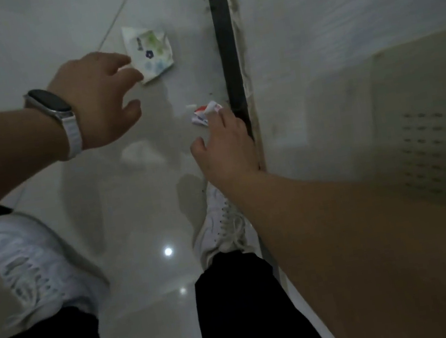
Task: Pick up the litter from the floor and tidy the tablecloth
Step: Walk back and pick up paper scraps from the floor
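Since both pieces of litter lie on the pale tiled floor (123, 213) beside the wall's dark strip (224, 37), the person reaches one arm down to each. Left grip (100, 100) has its fingers loosely spread and right grip (226, 144) its thumb held apart, neither pinching anything yet. Left fingertips touch the flat flowered wrapper (152, 50) at its edge; right ones rest on the small crumpled red, white and blue scrap (203, 115)

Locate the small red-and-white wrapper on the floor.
In the head view, the red-and-white wrapper lies just right of centre, at the right hand's fingers and immediately left of the dark vertical strip.
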The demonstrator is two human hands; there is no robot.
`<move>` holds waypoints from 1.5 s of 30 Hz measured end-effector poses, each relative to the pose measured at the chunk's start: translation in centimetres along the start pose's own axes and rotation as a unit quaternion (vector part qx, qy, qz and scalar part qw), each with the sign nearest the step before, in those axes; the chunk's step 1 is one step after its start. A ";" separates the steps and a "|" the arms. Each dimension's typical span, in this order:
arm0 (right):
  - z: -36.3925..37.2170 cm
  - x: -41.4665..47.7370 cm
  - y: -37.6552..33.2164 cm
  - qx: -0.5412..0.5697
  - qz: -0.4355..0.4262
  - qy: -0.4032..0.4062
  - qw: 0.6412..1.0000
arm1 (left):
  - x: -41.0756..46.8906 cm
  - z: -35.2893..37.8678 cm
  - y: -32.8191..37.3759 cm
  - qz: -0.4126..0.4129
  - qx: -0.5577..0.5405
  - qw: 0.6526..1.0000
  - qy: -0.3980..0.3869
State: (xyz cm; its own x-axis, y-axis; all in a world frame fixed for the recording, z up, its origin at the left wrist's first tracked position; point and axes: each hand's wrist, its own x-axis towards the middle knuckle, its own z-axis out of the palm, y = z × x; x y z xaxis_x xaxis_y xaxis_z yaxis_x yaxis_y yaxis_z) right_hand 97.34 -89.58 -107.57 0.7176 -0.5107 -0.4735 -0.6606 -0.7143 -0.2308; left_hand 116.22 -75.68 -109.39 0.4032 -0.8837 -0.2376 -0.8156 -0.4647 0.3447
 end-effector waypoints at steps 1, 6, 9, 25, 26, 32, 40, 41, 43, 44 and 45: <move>1.1 0.8 0.1 0.003 0.003 0.004 1.000 | 0.8 1.1 -0.6 -0.014 -0.001 1.000 -0.005; 4.8 4.2 1.0 0.012 0.003 0.027 1.000 | 3.7 4.8 -2.8 -0.042 0.007 0.999 -0.002; 5.8 5.5 1.7 0.010 0.032 0.026 0.999 | 5.2 6.0 -3.9 -0.042 0.014 0.999 0.009; 6.9 9.8 2.8 -0.038 0.038 -0.037 0.998 | 11.0 7.2 -4.8 -0.047 0.078 0.994 -0.054; 6.8 9.9 2.6 -0.026 0.036 -0.037 0.998 | 11.1 6.9 -4.6 -0.053 0.079 0.994 -0.051; 5.1 9.5 1.7 -0.026 0.021 -0.062 0.998 | 9.2 5.5 -4.1 -0.139 -0.048 0.989 -0.026; -2.0 7.1 -3.8 -0.018 -0.015 -0.067 0.997 | 0.6 -1.6 -3.0 -0.239 -0.143 0.960 0.014; -3.1 6.7 -4.7 -0.017 -0.022 -0.068 0.997 | -0.5 -3.1 -2.5 -0.248 -0.146 0.957 0.015; -5.5 5.6 -6.2 -0.015 -0.032 -0.061 0.998 | -2.3 -6.3 -1.2 -0.267 -0.165 0.949 0.018; -6.8 5.0 -6.9 -0.011 -0.036 -0.058 0.998 | -3.1 -8.1 -0.4 -0.280 -0.180 0.943 0.023; -8.2 4.4 -7.5 -0.007 -0.039 -0.058 0.998 | -3.6 -10.0 0.5 -0.296 -0.194 0.935 0.029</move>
State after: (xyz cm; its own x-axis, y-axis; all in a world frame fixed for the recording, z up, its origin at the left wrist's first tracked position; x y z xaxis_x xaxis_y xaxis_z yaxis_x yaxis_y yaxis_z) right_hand 107.26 -90.45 -100.96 0.7362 -0.3954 -0.5492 -0.6002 -0.7564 -0.2600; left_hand 118.51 -73.26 -99.24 0.7666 -0.4625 -0.4455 -0.2362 -0.8482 0.4741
